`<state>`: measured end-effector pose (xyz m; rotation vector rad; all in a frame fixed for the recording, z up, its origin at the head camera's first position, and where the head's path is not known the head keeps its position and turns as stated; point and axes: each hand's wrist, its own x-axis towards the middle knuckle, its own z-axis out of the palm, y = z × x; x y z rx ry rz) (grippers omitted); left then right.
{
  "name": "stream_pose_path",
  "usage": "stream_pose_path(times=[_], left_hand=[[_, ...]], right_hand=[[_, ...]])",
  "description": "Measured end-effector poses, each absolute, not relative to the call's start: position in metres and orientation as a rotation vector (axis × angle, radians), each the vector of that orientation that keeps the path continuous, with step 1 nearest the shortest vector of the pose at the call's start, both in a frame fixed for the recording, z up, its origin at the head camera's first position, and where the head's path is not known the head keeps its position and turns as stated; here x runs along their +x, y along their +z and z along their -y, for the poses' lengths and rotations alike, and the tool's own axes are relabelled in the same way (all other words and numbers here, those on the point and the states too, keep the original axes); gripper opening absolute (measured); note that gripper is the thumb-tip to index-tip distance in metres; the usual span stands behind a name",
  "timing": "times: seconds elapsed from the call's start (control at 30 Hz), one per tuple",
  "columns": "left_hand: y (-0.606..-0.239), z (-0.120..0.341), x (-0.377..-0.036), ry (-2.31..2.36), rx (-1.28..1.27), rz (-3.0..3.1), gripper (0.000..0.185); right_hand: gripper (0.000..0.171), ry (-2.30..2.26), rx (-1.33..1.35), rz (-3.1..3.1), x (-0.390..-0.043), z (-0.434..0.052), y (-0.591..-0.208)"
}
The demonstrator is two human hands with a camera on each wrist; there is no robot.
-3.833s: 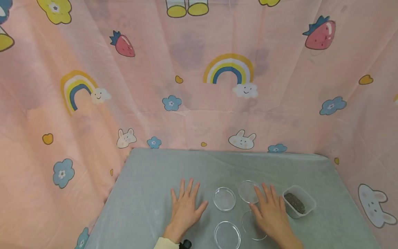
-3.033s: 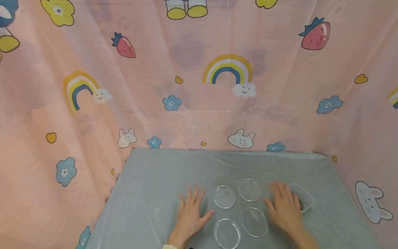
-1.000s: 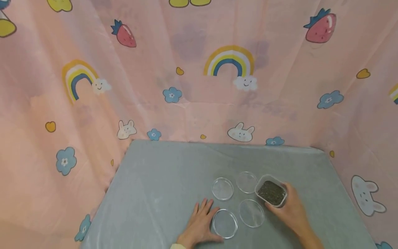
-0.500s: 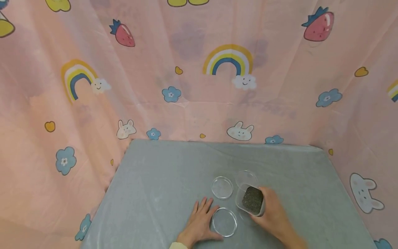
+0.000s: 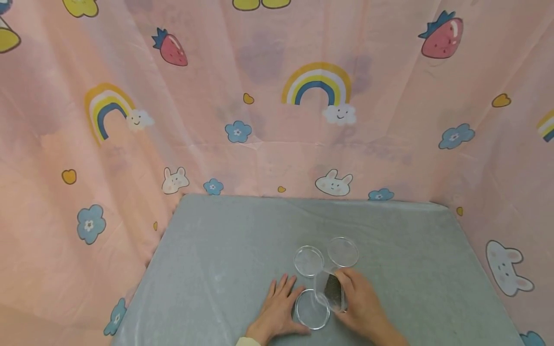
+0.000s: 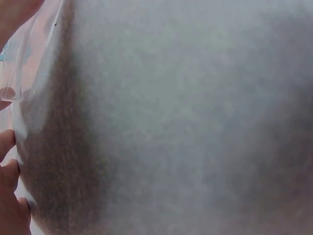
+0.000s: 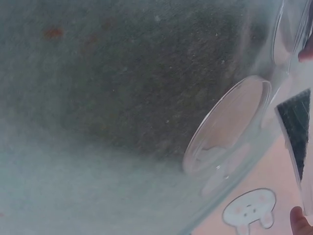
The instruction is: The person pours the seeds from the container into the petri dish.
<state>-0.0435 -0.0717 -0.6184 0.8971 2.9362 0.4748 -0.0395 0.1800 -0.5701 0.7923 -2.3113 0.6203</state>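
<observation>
My right hand [image 5: 362, 303] grips a small clear plastic box of dark seeds [image 5: 332, 291] and holds it tipped on its side over the near-left petri dish [image 5: 311, 310]. My left hand [image 5: 279, 307] lies flat on the grey cloth with straight fingers, its thumb against that dish's left rim. Two more clear dishes [image 5: 308, 261] [image 5: 343, 251] sit just behind. In the right wrist view the tilted box [image 7: 297, 128] shows at the right edge, beside a dish [image 7: 230, 125]. The left wrist view shows mostly cloth and my fingertips [image 6: 7, 196].
The table is covered in grey cloth [image 5: 225, 250] and walled on three sides by a pink cartoon-print sheet [image 5: 277, 120]. A fourth dish seen earlier is now hidden under my right hand. Bare cloth lies to the left and at the back.
My right hand picked up the seed box at the right, carried it left and tipped it over the near-left dish. My left hand slid back to that dish's rim.
</observation>
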Motion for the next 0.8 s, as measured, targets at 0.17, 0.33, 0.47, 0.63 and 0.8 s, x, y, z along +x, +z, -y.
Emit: stream_pose_path(times=[0.17, 0.33, 0.47, 0.63, 0.8], left_hand=[[-0.6175, 0.0711, -0.0433, 0.473, 0.897, -2.936, 0.099], [-0.6177, 0.0711, -0.0431, 0.489, 0.882, -2.92, 0.099], [-0.6177, 0.0715, -0.043, 0.503, 0.863, -2.896, 0.099], [-0.6172, 0.0714, -0.0429, 0.505, 0.862, -2.89, 0.099], [-0.6173, 0.0716, -0.0428, 0.5, 0.878, -2.902, 0.099]], right_hand=[[0.085, 0.606, 0.832, 2.323, -0.0384, -0.1774, -0.5677], [0.083, 0.576, 0.884, 2.318, -0.0394, -0.1772, -0.567], [0.083, 0.544, 0.937, 2.318, -0.0405, -0.1757, -0.5654], [0.08, 0.519, 1.0, 2.301, -0.0414, -0.1737, -0.5635], [0.078, 0.476, 1.025, 2.329, -0.0398, -0.1718, -0.5615]])
